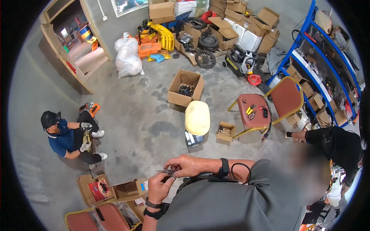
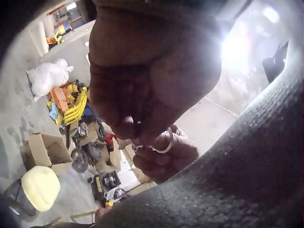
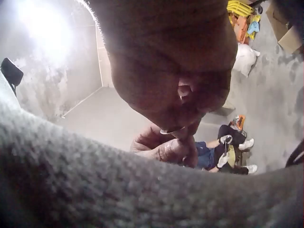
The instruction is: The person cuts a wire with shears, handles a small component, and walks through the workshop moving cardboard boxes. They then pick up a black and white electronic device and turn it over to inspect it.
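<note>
My left hand [image 1: 158, 188] and right hand [image 1: 185, 165] meet in front of my torso, fingers bent and fingertips close together. Between them they pinch a small, thin, grey metal piece [image 1: 162, 170] with a pointed end toward the left. In the left wrist view, a pale curved loop [image 2: 169, 144] shows at the fingers; the right wrist view has a shiny metal edge [image 3: 172, 130] there. Most of the piece is hidden by the fingers, and I cannot tell its kind.
Ahead stand a yellow-topped seat [image 1: 197, 117], an open carton [image 1: 185, 87] of dark parts and a small box [image 1: 225, 133]. Tools lie on a red chair [image 1: 252, 111] at right. A seated person [image 1: 69, 134] works at left; another person [image 1: 331, 146] is at far right.
</note>
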{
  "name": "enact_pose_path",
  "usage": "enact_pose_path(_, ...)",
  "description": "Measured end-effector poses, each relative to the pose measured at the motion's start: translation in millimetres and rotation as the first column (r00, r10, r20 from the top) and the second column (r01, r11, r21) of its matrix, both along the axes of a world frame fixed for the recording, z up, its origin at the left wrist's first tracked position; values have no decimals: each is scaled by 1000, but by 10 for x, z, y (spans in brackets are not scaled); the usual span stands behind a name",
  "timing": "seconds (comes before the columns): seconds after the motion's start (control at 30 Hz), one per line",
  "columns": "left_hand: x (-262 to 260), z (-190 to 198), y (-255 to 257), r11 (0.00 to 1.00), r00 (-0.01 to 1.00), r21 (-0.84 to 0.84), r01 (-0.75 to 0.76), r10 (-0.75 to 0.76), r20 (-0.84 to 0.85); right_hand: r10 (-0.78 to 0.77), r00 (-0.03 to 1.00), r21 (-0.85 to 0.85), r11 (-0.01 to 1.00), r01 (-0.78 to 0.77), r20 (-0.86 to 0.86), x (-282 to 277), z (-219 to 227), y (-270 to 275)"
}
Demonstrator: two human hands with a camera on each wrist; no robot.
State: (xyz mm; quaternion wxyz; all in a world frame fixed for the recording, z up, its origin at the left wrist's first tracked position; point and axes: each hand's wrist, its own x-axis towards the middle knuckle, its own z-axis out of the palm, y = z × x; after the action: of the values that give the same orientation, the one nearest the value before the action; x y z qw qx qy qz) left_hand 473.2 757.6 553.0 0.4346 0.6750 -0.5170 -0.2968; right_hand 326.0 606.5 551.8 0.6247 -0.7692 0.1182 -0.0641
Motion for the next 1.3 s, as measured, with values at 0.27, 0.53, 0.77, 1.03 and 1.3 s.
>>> enact_pose_path(0.27,476,75,-272,986,975,75,-150,134,178,162,984,26,986,-164,68,730,-123,-476)
enact_pose_path(0.53,802,132,-940,977,940,72,-198,169,298,237,945,62,965,-257,227,1209,-147,-1236)
enact_pose_path(0.77,968,204,-1417,986,932,76,-151,117,342,131,989,59,989,-135,67,1290,-44,-1626)
enact_pose_path(1.03,1257,105,-1823,986,977,168,-22,-14,211,40,999,49,998,-40,10,1394,-160,-1875)
enact_pose_path(1.3,1898,-102,-2200,968,978,227,104,-141,156,-69,997,-80,994,67,-16,1842,-230,-2079)
